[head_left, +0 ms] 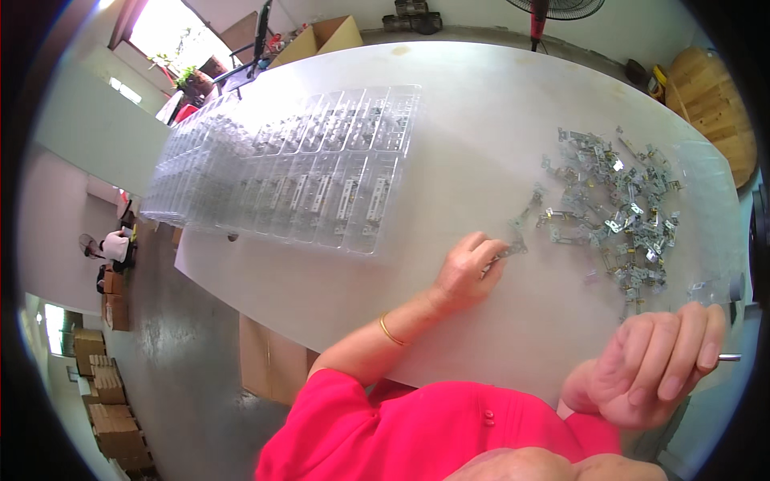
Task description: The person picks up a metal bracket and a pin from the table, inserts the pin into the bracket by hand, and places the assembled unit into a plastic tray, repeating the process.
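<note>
**Fitting pinched left, rod gripped right**

The left hand (468,271) pinches a small metal fitting (504,254) at its tips, over the middle of the counter (473,128), leaving its far end exposed. At near right, the right hand (654,365) is wrapped around a metal rod (728,357), probably for firm control. The loose pile (630,210) sits at right, seemingly for easy reach; clear trays (411,120) at left keep pieces apart in compartments.

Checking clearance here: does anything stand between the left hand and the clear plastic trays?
Nothing visible does: only white tabletop lies between the left hand, which pinches a metal part, and the trays to its left.
</note>
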Tool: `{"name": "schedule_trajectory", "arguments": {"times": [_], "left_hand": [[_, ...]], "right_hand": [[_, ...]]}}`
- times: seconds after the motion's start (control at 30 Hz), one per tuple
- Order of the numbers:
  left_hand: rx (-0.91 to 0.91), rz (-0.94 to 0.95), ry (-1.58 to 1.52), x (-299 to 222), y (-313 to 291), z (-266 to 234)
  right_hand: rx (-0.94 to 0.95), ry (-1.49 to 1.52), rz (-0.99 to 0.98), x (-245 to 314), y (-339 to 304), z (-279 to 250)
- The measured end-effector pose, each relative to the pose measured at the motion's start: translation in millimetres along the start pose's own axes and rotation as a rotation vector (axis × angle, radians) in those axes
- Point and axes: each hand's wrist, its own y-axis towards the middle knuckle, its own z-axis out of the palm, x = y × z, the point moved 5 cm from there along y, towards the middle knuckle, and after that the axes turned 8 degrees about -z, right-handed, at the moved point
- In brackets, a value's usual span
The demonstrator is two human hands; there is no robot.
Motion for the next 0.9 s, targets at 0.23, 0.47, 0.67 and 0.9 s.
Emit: {"name": "schedule_trajectory", "arguments": {"times": [0.23, 0.47, 0.67, 0.9], "left_hand": [[0.015, 0.036, -0.026, -42.3, 9.9, -26.6], [-0.073, -0.132, 0.033, -63.2, 29.5, -106.7], [-0.175, -0.523, 0.033, -14.2, 99.7, -171.4], [-0.134, -0.551, 0.350, 79.3, 176.6, -180.0]], "right_hand": [[0.062, -0.024, -0.164, -1.7, 5.3, 13.6], [0.024, -0.142, -0.204, 3.3, 2.9, 8.7], [0.065, -0.137, -0.107, 5.1, 6.6, 9.8], [0.064, -0.108, -0.123, 15.3, 1.2, 6.9]]}}
